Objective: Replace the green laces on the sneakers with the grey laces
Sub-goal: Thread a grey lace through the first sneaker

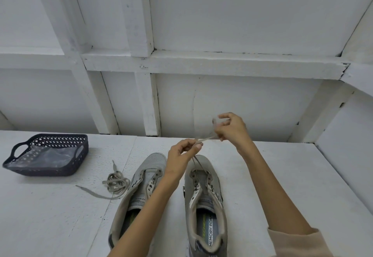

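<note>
Two grey sneakers stand side by side on the white table, toes away from me: the left sneaker (139, 188) has no lace, the right sneaker (203, 198) has a grey lace (198, 162) running up from its front eyelets. My left hand (182, 155) pinches that lace just above the toe. My right hand (230, 129), higher and further back, grips the lace's other stretch, which is blurred. A loose greyish-green lace (116, 182) lies bundled on the table left of the sneakers.
A dark perforated basket (12, 163) with handles sits at the table's far left, holding a clear plastic bag. A white panelled wall with ledges (201, 62) rises right behind the table. The table (50, 216) extends to the left front.
</note>
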The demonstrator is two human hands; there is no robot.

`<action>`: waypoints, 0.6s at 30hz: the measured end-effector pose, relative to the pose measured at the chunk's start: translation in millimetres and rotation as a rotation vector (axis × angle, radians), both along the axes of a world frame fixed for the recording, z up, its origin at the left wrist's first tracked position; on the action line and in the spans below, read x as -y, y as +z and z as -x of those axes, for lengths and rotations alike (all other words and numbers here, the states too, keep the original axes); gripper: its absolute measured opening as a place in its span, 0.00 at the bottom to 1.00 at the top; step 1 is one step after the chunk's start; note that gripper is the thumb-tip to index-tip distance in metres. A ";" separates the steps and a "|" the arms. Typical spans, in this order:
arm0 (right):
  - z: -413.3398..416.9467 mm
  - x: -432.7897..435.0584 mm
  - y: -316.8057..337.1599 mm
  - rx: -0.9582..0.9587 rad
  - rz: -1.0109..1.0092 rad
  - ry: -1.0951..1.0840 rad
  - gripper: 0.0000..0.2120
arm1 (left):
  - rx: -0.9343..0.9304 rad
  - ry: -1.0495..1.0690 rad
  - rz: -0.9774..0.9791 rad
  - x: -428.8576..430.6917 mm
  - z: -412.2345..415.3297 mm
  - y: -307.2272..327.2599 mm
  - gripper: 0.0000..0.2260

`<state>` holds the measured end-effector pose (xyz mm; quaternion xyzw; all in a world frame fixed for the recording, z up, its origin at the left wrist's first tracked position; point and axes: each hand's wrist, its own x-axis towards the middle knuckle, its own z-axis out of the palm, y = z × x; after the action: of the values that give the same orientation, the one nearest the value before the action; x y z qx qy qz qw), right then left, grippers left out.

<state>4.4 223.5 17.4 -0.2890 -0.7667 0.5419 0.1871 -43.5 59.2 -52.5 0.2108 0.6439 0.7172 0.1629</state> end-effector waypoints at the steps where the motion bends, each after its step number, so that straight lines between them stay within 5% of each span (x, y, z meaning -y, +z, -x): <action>1: -2.5 -8.9 -6.7 0.027 -0.068 -0.064 0.20 | 0.015 0.026 0.004 2.6 -0.1 -2.3 0.03; 4: -10.9 -33.7 -31.6 0.041 -0.056 -0.200 0.22 | 0.063 0.089 0.019 9.3 -0.9 -5.5 0.03; 12: -24.8 -52.5 -70.5 -0.389 0.995 -0.384 0.12 | 0.183 0.216 -0.012 8.3 -7.6 -8.4 0.04; 15: -27.2 -55.0 -64.5 -0.598 1.355 -0.436 0.18 | 0.287 0.278 -0.107 10.7 -9.5 -7.0 0.03; 18: -37.8 -56.0 -57.1 -0.703 1.377 -0.471 0.15 | 0.350 0.317 -0.182 13.4 -10.4 -3.8 0.04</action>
<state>42.2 279.5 -39.7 -0.3058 -0.0761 0.8981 0.3067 -33.1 45.8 -56.3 -0.0064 0.5635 0.8145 0.1378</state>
